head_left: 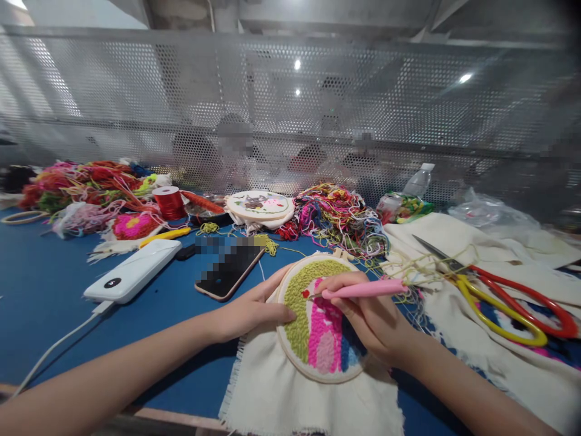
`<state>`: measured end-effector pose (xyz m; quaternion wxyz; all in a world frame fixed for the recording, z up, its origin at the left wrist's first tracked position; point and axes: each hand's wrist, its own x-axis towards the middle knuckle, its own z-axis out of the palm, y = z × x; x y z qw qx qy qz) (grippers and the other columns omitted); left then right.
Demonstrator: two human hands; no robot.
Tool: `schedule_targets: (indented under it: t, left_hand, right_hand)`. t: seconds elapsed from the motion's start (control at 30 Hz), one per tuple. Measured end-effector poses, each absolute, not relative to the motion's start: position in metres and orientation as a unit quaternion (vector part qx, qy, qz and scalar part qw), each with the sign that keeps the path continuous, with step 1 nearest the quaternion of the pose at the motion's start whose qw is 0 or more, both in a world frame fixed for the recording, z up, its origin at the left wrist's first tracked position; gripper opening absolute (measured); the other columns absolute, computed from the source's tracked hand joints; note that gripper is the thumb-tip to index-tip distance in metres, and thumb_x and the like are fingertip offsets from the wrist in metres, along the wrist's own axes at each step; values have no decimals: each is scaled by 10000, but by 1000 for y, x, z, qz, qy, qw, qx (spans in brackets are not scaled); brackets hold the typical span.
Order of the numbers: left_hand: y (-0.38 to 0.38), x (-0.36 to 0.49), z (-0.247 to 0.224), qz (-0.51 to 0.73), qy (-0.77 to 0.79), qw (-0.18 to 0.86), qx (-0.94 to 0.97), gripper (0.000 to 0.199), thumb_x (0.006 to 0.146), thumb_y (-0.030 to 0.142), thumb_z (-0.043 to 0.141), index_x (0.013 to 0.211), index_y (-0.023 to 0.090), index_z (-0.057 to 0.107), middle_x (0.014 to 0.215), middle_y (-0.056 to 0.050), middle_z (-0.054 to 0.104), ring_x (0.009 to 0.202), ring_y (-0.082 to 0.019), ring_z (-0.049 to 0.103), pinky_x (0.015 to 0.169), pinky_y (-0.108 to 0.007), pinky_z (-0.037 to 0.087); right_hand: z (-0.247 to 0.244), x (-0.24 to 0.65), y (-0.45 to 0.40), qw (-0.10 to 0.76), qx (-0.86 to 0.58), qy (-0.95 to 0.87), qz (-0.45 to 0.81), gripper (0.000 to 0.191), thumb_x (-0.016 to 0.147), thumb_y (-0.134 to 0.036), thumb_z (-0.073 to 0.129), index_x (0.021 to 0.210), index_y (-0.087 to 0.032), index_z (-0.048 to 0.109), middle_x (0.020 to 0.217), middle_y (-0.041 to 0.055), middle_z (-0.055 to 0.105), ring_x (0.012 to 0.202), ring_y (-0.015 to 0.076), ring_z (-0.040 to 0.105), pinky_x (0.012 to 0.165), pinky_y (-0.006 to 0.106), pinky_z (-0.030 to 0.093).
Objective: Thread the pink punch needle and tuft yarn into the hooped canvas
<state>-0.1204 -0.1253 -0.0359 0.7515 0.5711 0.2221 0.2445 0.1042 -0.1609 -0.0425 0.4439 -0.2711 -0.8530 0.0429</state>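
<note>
One hoop (pixel 318 321), one pink punch needle (pixel 363 289), two scissors (pixel 508 297), one phone (pixel 229 266).

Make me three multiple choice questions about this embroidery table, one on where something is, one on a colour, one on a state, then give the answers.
1. Where do the scissors lie?
A. On the cream cloth to the right of the embroidery hoop
B. On the white power bank
C. Inside the hoop

2. What colour is the punch needle handle?
A. Blue
B. Pink
C. Black

3. What is the left hand doing?
A. Lifting the phone
B. Resting flat, away from the hoop
C. Gripping the hoop's left edge

Answers: 1 A, the scissors rest on cloth right of the hoop. 2 B, the right hand holds a pink handle. 3 C, thumb and fingers clasp the hoop's rim.
</note>
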Motion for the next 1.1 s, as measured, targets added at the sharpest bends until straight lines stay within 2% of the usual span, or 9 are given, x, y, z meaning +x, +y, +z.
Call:
schedule_targets:
  t: [0.3,0.53,0.67,0.83,1.1]
  left_hand:
    - [-126,-120,-37,255,223,746,574,733,783,58,597,1394,366,335,1398,-11,485,1285,-263,428,1038,-389,366]
    - [-128,-121,-35,245,228,749,572,753,801,78,599,1419,368,280,1392,-21,490,1275,-259,439,1013,-383,386]
    - [-129,-121,-32,232,223,752,575,770,818,98,598,1435,377,230,1425,-13,449,1271,-244,445,1019,-371,384]
    - [-131,-120,-32,237,223,747,580,774,806,68,593,1436,351,244,1421,-8,456,1280,-231,432,1012,-328,383]
    - [-132,-120,-27,238,208,751,579,753,797,49,572,1426,342,282,1411,-32,469,1278,-259,437,1036,-389,363]
  right_hand:
    - [-39,102,-161,455,-267,-849,36,199,947,-133,397,1094,-226,493,988,74,611,939,171,618,804,335,542]
    - [-41,101,-160,451,-240,-860,1,208,940,-145,415,1116,-224,492,987,81,635,933,184,636,797,341,549]
    - [-39,96,-159,413,-260,-872,-30,151,941,-206,443,1053,-201,544,914,80,674,863,202,650,758,345,553]
    - [-41,91,-157,378,-286,-880,-32,146,923,-166,459,999,-181,582,946,89,681,880,217,632,753,374,536]
    - [-43,91,-165,493,-322,-808,12,122,918,-178,487,1020,-206,547,914,60,654,892,182,635,803,337,521]
